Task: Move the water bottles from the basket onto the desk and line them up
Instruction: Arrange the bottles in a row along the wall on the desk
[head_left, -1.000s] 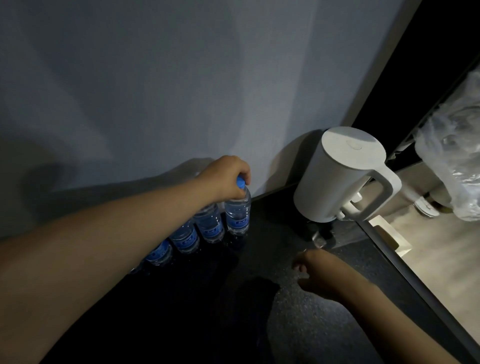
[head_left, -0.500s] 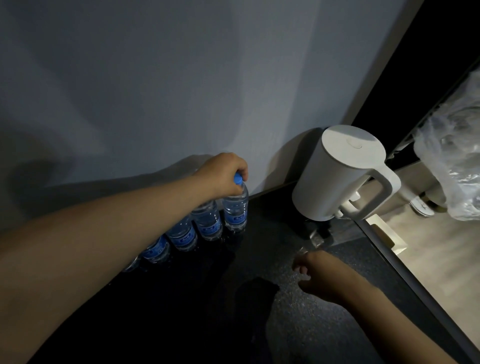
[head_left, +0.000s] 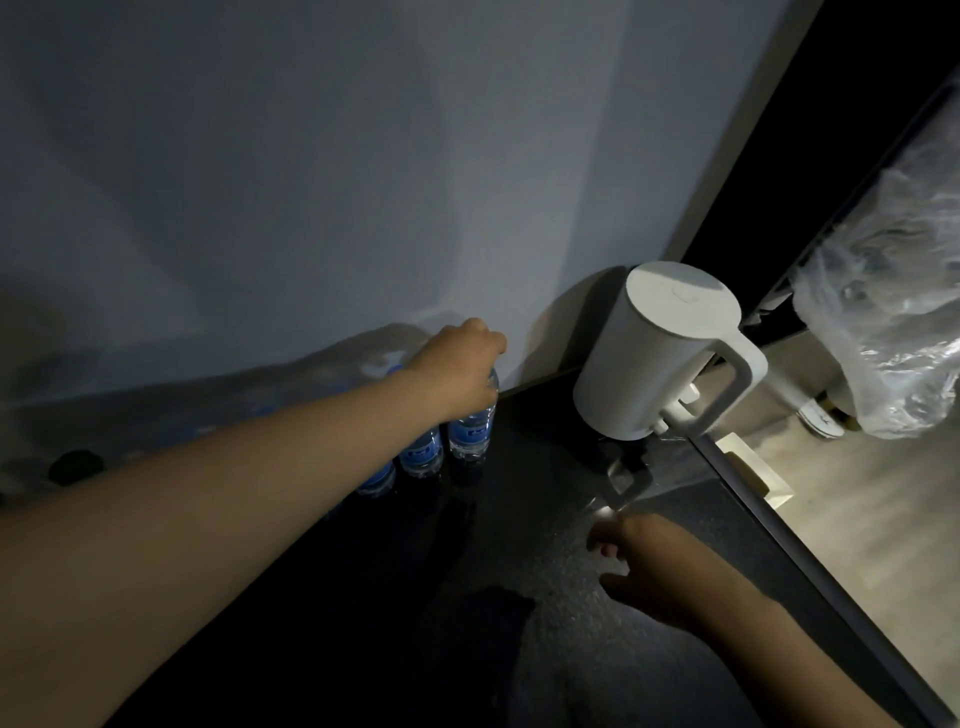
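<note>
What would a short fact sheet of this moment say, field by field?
Surface: dark desk against a pale wall
Left hand: grips the top of the end water bottle
Row: second water bottle and third water bottle stand beside it, blue labels; the forearm hides any others
Right hand: loosely curled over the desk, holding nothing
Nearby: white kettle right of the row; plastic bag beyond the desk edge
Basket: not in view

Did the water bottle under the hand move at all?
No. The end bottle still stands by the wall, left of the white kettle, with the left hand gripping its top.
</note>
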